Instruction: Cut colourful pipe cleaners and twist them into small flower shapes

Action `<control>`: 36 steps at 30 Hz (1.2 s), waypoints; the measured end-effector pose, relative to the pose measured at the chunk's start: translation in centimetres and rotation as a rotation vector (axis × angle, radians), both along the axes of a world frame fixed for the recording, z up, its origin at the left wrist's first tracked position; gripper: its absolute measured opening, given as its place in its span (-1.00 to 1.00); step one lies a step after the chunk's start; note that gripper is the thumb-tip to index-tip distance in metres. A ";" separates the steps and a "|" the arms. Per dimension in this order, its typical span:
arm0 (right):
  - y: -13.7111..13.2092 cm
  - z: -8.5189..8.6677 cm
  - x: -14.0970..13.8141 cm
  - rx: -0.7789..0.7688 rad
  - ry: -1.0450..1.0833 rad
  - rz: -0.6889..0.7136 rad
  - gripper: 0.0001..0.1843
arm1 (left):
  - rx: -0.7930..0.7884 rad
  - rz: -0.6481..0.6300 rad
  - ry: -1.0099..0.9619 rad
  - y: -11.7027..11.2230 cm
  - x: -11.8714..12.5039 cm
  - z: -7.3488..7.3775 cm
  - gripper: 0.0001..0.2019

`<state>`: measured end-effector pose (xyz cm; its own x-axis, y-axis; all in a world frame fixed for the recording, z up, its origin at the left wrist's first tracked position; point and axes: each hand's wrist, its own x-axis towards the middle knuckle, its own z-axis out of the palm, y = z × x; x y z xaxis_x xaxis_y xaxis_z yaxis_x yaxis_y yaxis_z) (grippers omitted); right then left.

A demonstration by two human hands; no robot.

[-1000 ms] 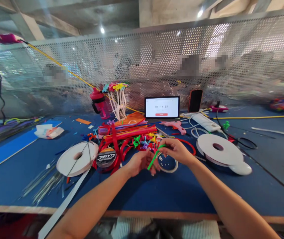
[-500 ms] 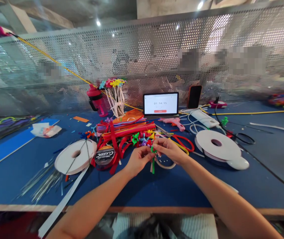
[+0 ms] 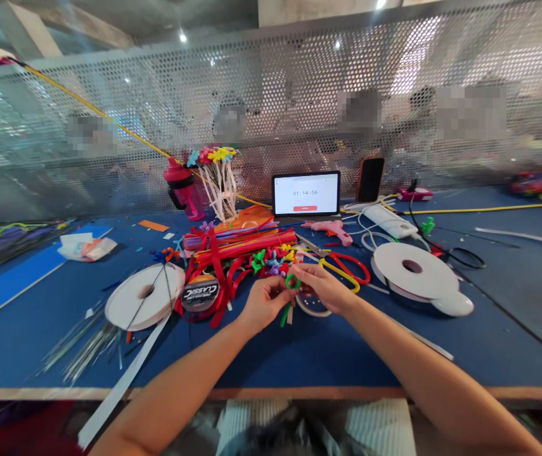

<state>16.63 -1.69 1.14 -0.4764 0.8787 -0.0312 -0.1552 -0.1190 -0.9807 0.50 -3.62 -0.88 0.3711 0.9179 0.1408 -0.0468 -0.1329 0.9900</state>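
Both of my hands meet over the middle of the blue table, pinching one green pipe cleaner (image 3: 293, 281). It curls into a small loop between the fingertips, and a straight tail hangs below. My left hand (image 3: 267, 304) is closed on it from the left, and my right hand (image 3: 321, 285) is closed on it from the right. Just behind the fingers lie small pipe-cleaner flowers (image 3: 274, 261) in green, blue, purple and yellow. A roll of tape (image 3: 314, 310) lies on the table beneath my right hand, partly hidden by it. Scissors (image 3: 347, 269) with red and yellow handles rest beyond the right wrist.
White ribbon spools stand left (image 3: 130, 297) and right (image 3: 423, 269). Behind my hands are a pipe-cleaner bundle (image 3: 246, 247), a pink glue gun (image 3: 332, 229), a tablet (image 3: 305, 193) and a phone (image 3: 370, 179). A pink bottle (image 3: 186, 190) stands near wrapped flowers (image 3: 220, 183). Thin wires (image 3: 92, 348) lie left.
The green pipe cleaner's loop shows more openly between my fingers, and its hanging tail now slants to the left. My hands have stayed in nearly the same place.
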 end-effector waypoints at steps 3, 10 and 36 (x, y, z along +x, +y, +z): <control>0.1 0.1 0.2 -0.097 0.084 0.055 -0.67 | 0.014 0.060 -0.027 0.1 0.0 -0.3 -0.76; 0.5 0.3 0.9 -0.080 0.079 0.147 -0.75 | 0.134 0.061 0.089 -0.4 0.1 -0.1 -0.75; -0.2 0.5 -0.2 -0.191 0.156 0.103 -0.71 | 0.086 0.121 -0.152 -0.1 0.0 0.1 -0.82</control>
